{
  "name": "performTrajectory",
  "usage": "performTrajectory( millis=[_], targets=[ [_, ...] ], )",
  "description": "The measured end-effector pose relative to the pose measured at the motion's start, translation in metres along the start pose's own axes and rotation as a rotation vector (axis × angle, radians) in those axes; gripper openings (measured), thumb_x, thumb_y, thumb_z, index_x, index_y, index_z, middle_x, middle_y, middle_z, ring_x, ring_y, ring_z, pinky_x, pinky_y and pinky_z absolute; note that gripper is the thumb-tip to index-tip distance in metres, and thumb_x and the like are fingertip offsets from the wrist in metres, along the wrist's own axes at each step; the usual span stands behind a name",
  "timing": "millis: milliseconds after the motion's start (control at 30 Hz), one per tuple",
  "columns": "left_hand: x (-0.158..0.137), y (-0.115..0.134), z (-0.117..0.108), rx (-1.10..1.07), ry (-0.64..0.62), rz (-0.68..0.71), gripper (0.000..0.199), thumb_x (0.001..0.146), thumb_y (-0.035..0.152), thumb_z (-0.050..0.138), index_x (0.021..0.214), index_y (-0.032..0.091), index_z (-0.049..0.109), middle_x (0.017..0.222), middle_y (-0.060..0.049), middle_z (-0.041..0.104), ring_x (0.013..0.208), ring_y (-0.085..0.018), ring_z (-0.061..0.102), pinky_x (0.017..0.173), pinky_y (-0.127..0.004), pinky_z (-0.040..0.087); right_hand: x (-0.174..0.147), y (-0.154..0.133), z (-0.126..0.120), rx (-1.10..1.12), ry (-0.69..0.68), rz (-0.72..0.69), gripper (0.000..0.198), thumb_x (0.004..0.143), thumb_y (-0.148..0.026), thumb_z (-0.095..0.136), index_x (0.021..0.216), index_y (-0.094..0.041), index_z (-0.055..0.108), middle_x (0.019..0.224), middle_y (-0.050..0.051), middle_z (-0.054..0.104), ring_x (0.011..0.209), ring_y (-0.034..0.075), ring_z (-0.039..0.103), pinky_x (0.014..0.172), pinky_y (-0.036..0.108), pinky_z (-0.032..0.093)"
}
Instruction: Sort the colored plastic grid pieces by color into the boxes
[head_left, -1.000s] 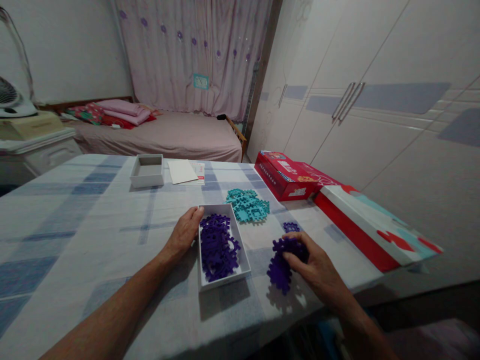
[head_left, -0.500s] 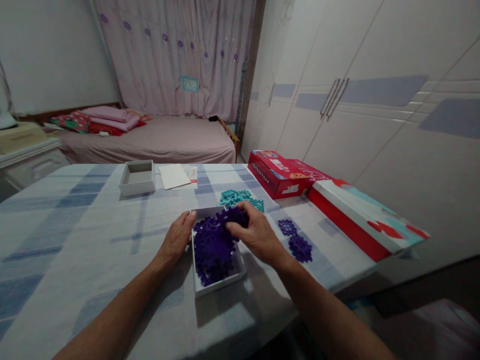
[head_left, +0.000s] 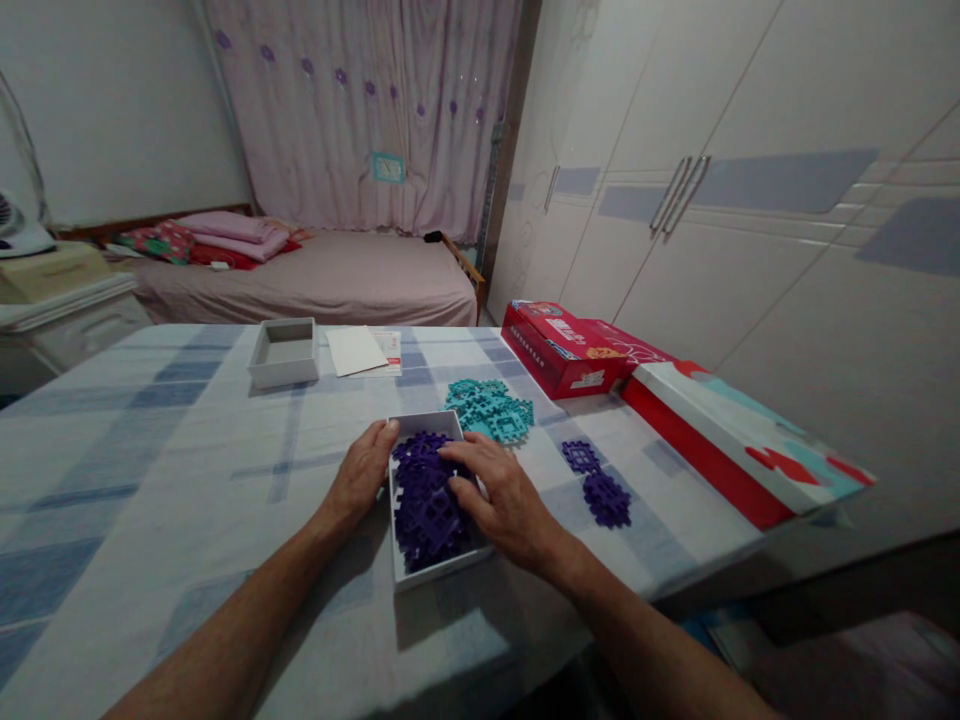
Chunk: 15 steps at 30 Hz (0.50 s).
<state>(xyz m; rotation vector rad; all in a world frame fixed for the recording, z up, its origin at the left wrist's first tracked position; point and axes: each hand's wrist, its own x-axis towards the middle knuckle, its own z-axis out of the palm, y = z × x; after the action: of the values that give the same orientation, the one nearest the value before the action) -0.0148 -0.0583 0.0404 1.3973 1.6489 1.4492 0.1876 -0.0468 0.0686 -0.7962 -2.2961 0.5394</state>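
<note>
A shallow white cardboard box (head_left: pixel 427 576) rests on the table, holding a heap of purple plastic interlocking pieces (head_left: pixel 429 515) with notched edges. My left hand (head_left: pixel 364 470) grips the box's left wall near its far corner, thumb on the rim. Over the right side of the box reaches my right hand (head_left: pixel 504 500), its fingertips at the purple pieces and its fingers apart, with no piece seen between them. Just beyond the box lies a pile of turquoise interlocking pieces (head_left: pixel 491 412). Loose purple pieces (head_left: pixel 606 500) lie on the cloth to the right.
A second white box (head_left: pixel 283 372) stands at the far left beside a cream card (head_left: pixel 355 350) and printed paper. A red box (head_left: pixel 559 350) and a white, red and blue lid (head_left: pixel 742 440) line the right side. The checked tablecloth (head_left: pixel 187 480) covers the table.
My right hand has let go of the purple piece it held above the box, and it has come down onto the heap. My left hand keeps its grip on the box.
</note>
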Motion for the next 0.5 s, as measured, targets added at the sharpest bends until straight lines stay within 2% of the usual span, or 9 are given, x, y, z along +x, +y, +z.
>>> performTrajectory(
  millis=[100,200,267,400,500],
  targets=[
    [-0.001,0.002,0.0,-0.026,-0.017,-0.012,0.039,0.085,0.057,0.043,0.072,0.023,0.054,0.075,-0.003,0.059,0.087,-0.024,0.057,0.088,-0.039,0.045,0.009,-0.002,-0.003,-0.029,0.003,-0.026,0.031,0.09,-0.025,0.054,0.12,-0.02,0.058,0.129,0.007,0.059,0.128,0.02,0.044,0.109,0.039,0.032],
    [-0.003,0.003,-0.001,-0.033,-0.024,-0.014,0.039,0.085,0.058,0.043,0.073,0.023,0.055,0.076,-0.003,0.061,0.088,-0.025,0.058,0.086,-0.038,0.045,0.009,-0.008,-0.01,-0.109,0.091,0.039,0.019,0.09,-0.026,0.054,0.107,-0.019,0.062,0.113,0.008,0.064,0.113,0.022,0.053,0.101,0.04,0.037],
    [-0.003,0.003,-0.001,-0.012,-0.022,-0.004,0.039,0.086,0.058,0.043,0.073,0.023,0.057,0.077,-0.003,0.062,0.087,-0.025,0.058,0.084,-0.038,0.046,0.004,-0.012,-0.011,-0.134,0.084,0.059,0.014,0.09,-0.025,0.055,0.1,-0.019,0.063,0.102,0.007,0.066,0.106,0.022,0.055,0.097,0.04,0.038],
    [-0.003,0.003,-0.001,0.003,0.005,0.003,0.04,0.085,0.059,0.043,0.073,0.023,0.057,0.077,-0.004,0.062,0.081,-0.024,0.057,0.083,-0.039,0.046,-0.002,-0.017,-0.007,-0.086,-0.003,-0.006,0.016,0.088,-0.023,0.058,0.104,-0.021,0.063,0.108,0.006,0.065,0.112,0.021,0.053,0.099,0.038,0.037],
    [-0.003,0.005,0.0,-0.019,0.015,-0.018,0.041,0.082,0.061,0.045,0.072,0.023,0.057,0.077,-0.004,0.062,0.081,-0.025,0.056,0.085,-0.04,0.046,-0.005,-0.012,-0.016,-0.073,0.058,-0.003,0.02,0.09,-0.026,0.055,0.109,-0.022,0.06,0.115,0.005,0.064,0.117,0.019,0.051,0.102,0.037,0.036]
  ],
)
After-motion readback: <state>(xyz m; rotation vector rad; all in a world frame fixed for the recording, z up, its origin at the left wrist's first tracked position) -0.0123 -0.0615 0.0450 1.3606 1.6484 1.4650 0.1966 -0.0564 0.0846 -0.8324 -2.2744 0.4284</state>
